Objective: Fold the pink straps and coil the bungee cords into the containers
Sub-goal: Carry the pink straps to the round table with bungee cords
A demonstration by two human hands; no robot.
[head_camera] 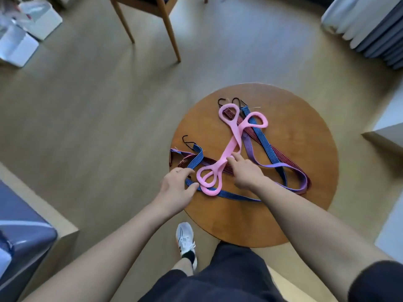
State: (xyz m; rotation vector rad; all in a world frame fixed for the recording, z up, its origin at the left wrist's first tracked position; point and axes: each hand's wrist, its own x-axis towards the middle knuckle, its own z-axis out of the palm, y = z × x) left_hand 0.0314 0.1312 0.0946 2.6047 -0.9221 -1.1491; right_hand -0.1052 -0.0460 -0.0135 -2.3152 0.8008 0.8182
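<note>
- Nearest the body, below both wrists, a white shoe (pixel 185 238) is standing on the floor beside the round table (pixel 294 118); nothing of the task is lying there.
- At the table's near edge, the left hand (pixel 176 186) is curling fingers and thumb round a bend of the blue bungee cord (pixel 265 141); just right of its thumb, the looped end of the pink straps (pixel 233 141) is lying across that same cord.
- The right hand (pixel 246 173) is reaching in with fairly straight fingers, its fingertips (pixel 238 156) pressing on the pink straps near where the two are crossing; it is pinching nothing.
- Beyond those fingertips the straps are running over the red bungee cord (pixel 281 154) and a purple band (pixel 290 165); black hooks (pixel 221 101) are sticking out at the far end.
- Pulling the blue cord now is likely risking a drag on the straps above it; the hooks could be snagging a loop, tightening the tangle or sliding it off the edge.
- Far beyond the left hand, white containers (pixel 41 20) are sitting on the floor, well apart from the table; a loose coil could be springing open on the way.
</note>
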